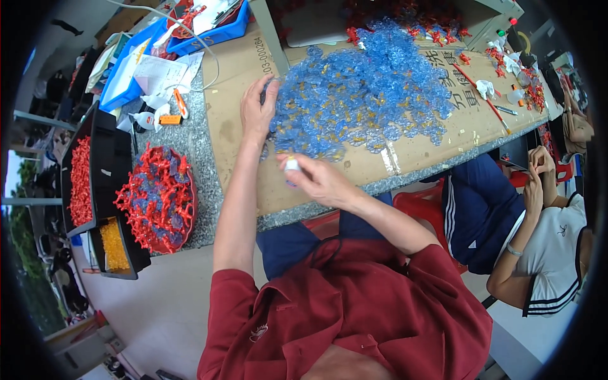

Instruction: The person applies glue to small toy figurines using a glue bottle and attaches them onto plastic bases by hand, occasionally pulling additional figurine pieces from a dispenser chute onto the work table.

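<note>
A broad heap of clear blue plastic pieces (367,88), many with yellow bits among them, covers the cardboard (234,145) on the table. My left hand (256,113) rests at the heap's left edge, thumb apart from the fingers and nothing visibly held. In front of the heap, my right hand (326,182) is closed in a pinch. A white cover wraps one of its fingertips. A bit of bluish plastic shows just under those fingers, mostly hidden by them.
Left of me stand a basin of red and blue pieces (158,199), a black bin of red pieces (81,183) and a smaller one of yellow pieces (114,246). Blue trays (123,95) lie behind. A red stick (468,77) lies right. Another person (538,234) sits at right.
</note>
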Demonstrator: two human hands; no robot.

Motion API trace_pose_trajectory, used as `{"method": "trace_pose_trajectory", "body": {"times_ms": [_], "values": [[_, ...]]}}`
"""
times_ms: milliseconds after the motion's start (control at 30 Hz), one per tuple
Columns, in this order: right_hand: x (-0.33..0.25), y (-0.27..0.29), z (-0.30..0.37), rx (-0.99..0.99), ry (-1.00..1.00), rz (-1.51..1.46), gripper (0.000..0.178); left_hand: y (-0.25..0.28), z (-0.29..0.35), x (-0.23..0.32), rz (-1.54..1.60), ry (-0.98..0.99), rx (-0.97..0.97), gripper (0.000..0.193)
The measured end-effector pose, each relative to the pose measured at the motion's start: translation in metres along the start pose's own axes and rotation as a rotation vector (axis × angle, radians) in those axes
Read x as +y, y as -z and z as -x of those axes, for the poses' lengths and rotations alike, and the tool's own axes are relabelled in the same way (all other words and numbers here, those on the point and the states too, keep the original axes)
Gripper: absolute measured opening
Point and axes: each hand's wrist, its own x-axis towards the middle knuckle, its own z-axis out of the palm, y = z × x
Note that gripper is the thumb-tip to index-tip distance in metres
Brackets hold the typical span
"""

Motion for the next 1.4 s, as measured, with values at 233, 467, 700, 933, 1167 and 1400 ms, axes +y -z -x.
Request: {"method": "trace_pose_trajectory", "body": {"times_ms": [233,467,700,933,1167,1400], "values": [[0.000,0.079,0.016,0.017,0.009,0.062,0.032,-0.048,0.017,0.027,-0.093,0.047,0.372,0.033],[0.003,0.122,0.020,0.039,0.037,0.068,0.027,-0.085,0.011,0.051,-0.166,0.110,0.363,0.034],[-0.019,0.135,0.023,-0.014,0.023,0.127,0.025,-0.047,0.012,0.055,0.036,0.182,0.150,0.048],[-0.009,0.155,0.080,-0.038,0.012,0.169,0.023,-0.020,0.089,0.073,-0.392,-0.198,-0.293,0.094],[-0.021,0.134,0.053,0.166,0.104,0.315,0.021,-0.035,0.084,0.079,-0.495,-0.116,-0.226,0.114],[-0.043,0.062,0.005,0.099,0.370,0.109,0.029,0.019,0.120,0.097,0.388,0.088,-0.334,0.076]]}}
